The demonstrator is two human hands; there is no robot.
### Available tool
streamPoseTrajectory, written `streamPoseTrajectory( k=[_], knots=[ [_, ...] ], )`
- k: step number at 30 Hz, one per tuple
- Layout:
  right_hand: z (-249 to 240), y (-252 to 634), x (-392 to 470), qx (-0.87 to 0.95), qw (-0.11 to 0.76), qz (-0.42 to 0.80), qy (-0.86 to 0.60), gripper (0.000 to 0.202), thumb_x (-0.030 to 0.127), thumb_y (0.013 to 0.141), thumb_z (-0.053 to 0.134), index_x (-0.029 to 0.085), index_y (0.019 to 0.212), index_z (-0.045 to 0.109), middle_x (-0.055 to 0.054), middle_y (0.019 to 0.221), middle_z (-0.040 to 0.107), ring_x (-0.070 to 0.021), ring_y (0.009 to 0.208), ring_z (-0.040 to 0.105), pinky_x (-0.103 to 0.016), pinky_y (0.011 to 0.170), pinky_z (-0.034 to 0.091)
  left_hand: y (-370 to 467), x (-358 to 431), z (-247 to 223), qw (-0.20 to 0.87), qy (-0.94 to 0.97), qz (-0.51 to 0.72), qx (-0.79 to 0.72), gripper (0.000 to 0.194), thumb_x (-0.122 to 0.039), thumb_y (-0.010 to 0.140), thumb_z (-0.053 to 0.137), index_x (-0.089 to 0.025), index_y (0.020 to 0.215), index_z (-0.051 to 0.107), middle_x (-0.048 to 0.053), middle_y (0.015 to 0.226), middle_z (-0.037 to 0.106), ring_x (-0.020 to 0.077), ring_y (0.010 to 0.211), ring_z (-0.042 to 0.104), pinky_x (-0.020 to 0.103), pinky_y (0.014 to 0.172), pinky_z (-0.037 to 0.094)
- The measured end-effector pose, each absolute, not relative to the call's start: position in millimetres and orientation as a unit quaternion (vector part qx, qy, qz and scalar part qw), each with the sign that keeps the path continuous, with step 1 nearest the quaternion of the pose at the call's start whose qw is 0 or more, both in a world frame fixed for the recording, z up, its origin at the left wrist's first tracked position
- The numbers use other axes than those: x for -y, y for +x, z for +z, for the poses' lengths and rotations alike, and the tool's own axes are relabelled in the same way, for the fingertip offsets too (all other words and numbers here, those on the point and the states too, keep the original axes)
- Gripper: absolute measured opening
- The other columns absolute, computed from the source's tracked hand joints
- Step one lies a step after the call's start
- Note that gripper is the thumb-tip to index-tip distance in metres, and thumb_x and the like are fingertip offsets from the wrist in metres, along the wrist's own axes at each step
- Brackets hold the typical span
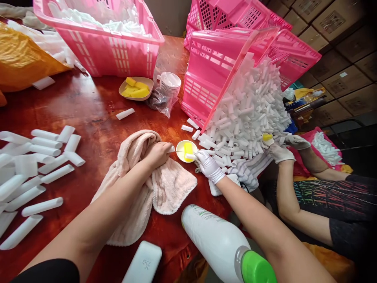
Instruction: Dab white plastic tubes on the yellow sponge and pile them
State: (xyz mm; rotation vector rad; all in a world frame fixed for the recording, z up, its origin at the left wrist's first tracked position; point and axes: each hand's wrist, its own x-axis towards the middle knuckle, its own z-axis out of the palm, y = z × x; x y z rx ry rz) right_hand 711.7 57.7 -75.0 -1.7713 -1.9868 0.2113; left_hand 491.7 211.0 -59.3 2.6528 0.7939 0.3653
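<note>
My bare left hand [160, 154] is closed around the end of a thin rod [179, 151], over a pale pink towel [175, 186]. The rod points right across a small white dish [179, 158] holding a yellow sponge-like piece [187, 149]. My right hand [209, 166], in a white glove, pinches a short white tube [190, 156] at the dish's near edge. The rod's tip is close to the tube; whether it is inside I cannot tell. Right of the dish, a large heap of short white tubes [250, 110] spills from a tipped pink basket [203, 70].
A white bottle with a green cap [257, 267] lies near my right forearm, beside a pale power bank [143, 263]. Longer white tubes [47, 151] are scattered at left. Behind stand a pink basket [97, 51] and a bowl of yellow pieces [120, 89]. A co-worker's gloved hands [281, 152] work at right.
</note>
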Motion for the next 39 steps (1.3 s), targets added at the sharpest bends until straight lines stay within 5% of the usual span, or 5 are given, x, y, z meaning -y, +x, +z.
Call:
streamPoseTrajectory(
  k=[7, 16, 27, 34, 39],
  knots=[
    [-77, 701, -54, 0.724, 0.216, 0.036, -0.654, 0.026, 0.019, 0.091, 0.045, 0.026, 0.099, 0.068, -0.007, 0.094, 0.061, -0.0200, 0.089, 0.055, -0.038, 0.081, 0.049, 492, -211, -59, 0.171, 0.938, 0.130, -0.272, 0.016, -0.012, 0.074, 0.047, -0.015, 0.077, 0.062, 0.006, 0.075, 0.064, 0.0178, 0.071, 0.058, 0.028, 0.070, 0.041],
    [-72, 708, -51, 0.686, 0.288, 0.087, -0.662, 0.031, 0.032, 0.090, 0.052, 0.018, 0.117, 0.058, -0.011, 0.101, 0.064, -0.0235, 0.095, 0.061, -0.041, 0.084, 0.052, 491, -211, -62, 0.176, 0.937, 0.151, -0.261, 0.016, -0.011, 0.072, 0.047, -0.015, 0.077, 0.062, 0.005, 0.073, 0.064, 0.0176, 0.069, 0.057, 0.028, 0.067, 0.040],
    [-73, 704, -59, 0.676, 0.366, 0.070, -0.636, 0.016, 0.018, 0.083, 0.052, 0.023, 0.092, 0.064, -0.008, 0.100, 0.062, -0.0210, 0.092, 0.062, -0.041, 0.082, 0.054, 491, -214, -63, 0.178, 0.947, 0.145, -0.227, 0.018, -0.008, 0.067, 0.045, -0.016, 0.075, 0.059, 0.005, 0.072, 0.063, 0.0186, 0.072, 0.058, 0.029, 0.071, 0.042],
    [-69, 705, -67, 0.570, 0.447, 0.123, -0.679, 0.015, 0.027, 0.079, 0.060, 0.022, 0.093, 0.063, -0.007, 0.100, 0.064, -0.0224, 0.098, 0.060, -0.043, 0.093, 0.049, 492, -213, -66, 0.181, 0.944, 0.149, -0.231, 0.016, -0.011, 0.073, 0.046, -0.015, 0.077, 0.061, 0.005, 0.073, 0.063, 0.0180, 0.070, 0.058, 0.029, 0.070, 0.043],
    [-39, 698, -66, 0.394, 0.535, 0.239, -0.708, 0.031, 0.046, 0.079, 0.061, 0.020, 0.096, 0.062, -0.004, 0.087, 0.065, -0.0162, 0.070, 0.061, -0.036, 0.072, 0.055, 488, -213, -55, 0.180, 0.931, 0.224, -0.223, 0.023, -0.022, 0.084, 0.047, -0.014, 0.096, 0.065, 0.011, 0.100, 0.065, 0.0222, 0.092, 0.058, 0.034, 0.087, 0.044]
  ],
)
